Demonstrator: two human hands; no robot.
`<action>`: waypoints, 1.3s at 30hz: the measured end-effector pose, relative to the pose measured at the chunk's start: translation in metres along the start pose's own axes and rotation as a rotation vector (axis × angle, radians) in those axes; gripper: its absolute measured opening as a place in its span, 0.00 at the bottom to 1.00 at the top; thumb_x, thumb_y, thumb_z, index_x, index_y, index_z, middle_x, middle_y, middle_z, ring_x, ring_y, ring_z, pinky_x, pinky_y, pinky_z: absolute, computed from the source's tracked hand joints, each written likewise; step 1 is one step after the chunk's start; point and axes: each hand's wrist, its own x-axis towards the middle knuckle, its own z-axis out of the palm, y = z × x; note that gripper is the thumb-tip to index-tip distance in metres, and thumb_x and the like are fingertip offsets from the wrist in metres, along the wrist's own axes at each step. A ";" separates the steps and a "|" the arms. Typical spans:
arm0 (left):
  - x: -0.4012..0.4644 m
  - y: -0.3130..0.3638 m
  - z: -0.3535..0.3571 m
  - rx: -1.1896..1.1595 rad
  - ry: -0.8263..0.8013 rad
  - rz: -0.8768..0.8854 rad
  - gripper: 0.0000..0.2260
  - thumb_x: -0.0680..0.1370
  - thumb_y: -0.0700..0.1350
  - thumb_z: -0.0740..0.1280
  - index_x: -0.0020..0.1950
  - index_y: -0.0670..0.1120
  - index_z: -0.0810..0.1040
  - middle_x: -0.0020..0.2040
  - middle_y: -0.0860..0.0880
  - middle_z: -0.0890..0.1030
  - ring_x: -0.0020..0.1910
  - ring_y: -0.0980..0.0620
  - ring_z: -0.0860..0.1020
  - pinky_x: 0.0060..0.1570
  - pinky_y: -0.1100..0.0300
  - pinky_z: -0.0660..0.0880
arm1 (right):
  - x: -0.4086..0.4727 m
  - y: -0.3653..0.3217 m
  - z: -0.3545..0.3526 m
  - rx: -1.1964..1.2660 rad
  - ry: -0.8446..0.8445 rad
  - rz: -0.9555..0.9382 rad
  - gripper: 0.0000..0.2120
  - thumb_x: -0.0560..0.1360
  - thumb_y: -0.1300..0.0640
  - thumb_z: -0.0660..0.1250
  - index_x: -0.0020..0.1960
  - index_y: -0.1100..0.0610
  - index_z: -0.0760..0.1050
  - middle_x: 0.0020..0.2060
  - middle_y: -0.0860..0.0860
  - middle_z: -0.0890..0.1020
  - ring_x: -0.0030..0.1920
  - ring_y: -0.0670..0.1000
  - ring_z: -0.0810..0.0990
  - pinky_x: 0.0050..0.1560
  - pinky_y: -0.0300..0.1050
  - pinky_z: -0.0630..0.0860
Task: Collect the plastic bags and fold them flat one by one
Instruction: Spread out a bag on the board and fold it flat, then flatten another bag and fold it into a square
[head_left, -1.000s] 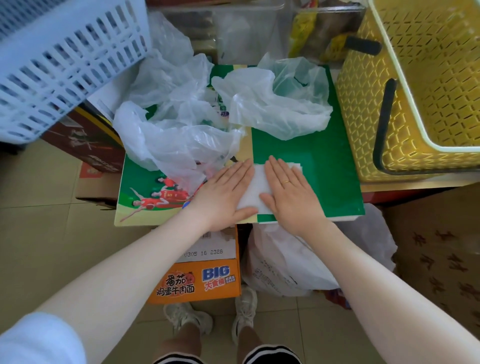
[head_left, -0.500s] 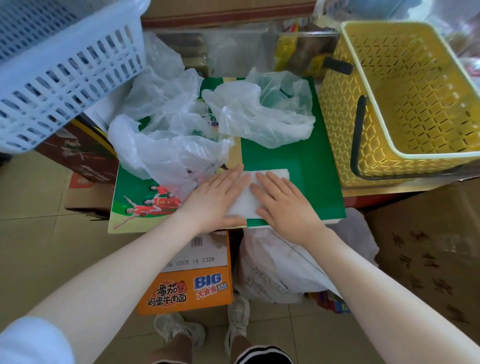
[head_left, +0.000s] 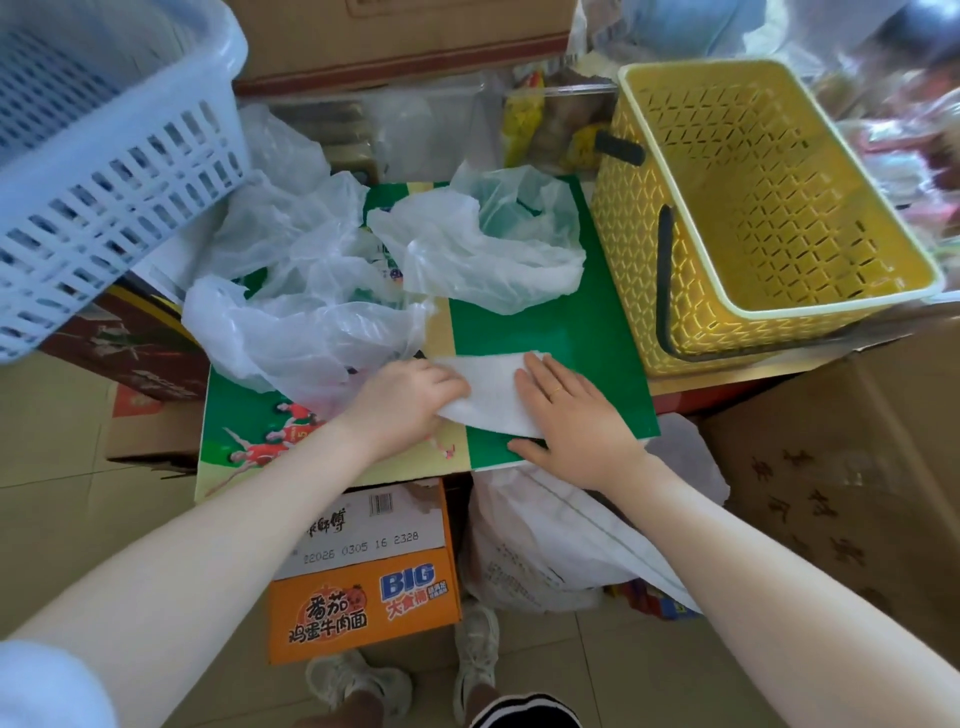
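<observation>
A folded white plastic bag (head_left: 491, 392) lies flat on the green board (head_left: 582, 332) near its front edge. My left hand (head_left: 402, 400) has its fingers curled on the bag's left end. My right hand (head_left: 569, 421) lies flat, fingers together, pressing on the bag's right part. A heap of crumpled clear bags (head_left: 291, 291) covers the board's left and back left. Another crumpled translucent bag (head_left: 483, 244) sits at the back middle.
A yellow basket (head_left: 753, 208) with black handles stands right of the board. A pale blue basket (head_left: 104, 135) overhangs the far left. An orange noodle box (head_left: 363, 597) and a white sack (head_left: 550, 540) sit under the board; cardboard boxes (head_left: 841, 493) stand at right.
My left hand went from flat on the bag to curled on its left end. More of the folded bag now shows between my hands. The camera tilted up.
</observation>
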 end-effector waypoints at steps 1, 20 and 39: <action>-0.001 0.001 -0.005 -0.075 0.077 -0.012 0.13 0.69 0.42 0.58 0.42 0.42 0.82 0.37 0.46 0.83 0.35 0.47 0.82 0.34 0.54 0.78 | 0.000 -0.004 -0.004 0.051 -0.048 0.029 0.36 0.76 0.40 0.57 0.75 0.59 0.52 0.76 0.56 0.51 0.76 0.56 0.50 0.73 0.51 0.52; 0.123 0.077 -0.093 -0.246 0.377 0.014 0.13 0.76 0.48 0.56 0.56 0.48 0.75 0.42 0.51 0.80 0.31 0.53 0.77 0.27 0.61 0.74 | -0.035 0.143 -0.175 0.735 0.591 0.818 0.06 0.75 0.61 0.60 0.48 0.62 0.73 0.42 0.58 0.78 0.41 0.57 0.75 0.34 0.44 0.67; 0.074 0.039 -0.091 -0.181 0.308 -0.225 0.14 0.77 0.51 0.56 0.52 0.48 0.78 0.51 0.54 0.80 0.40 0.51 0.80 0.33 0.56 0.76 | 0.032 0.059 -0.200 0.839 0.647 0.264 0.07 0.78 0.61 0.61 0.52 0.58 0.78 0.45 0.49 0.80 0.44 0.46 0.77 0.44 0.35 0.75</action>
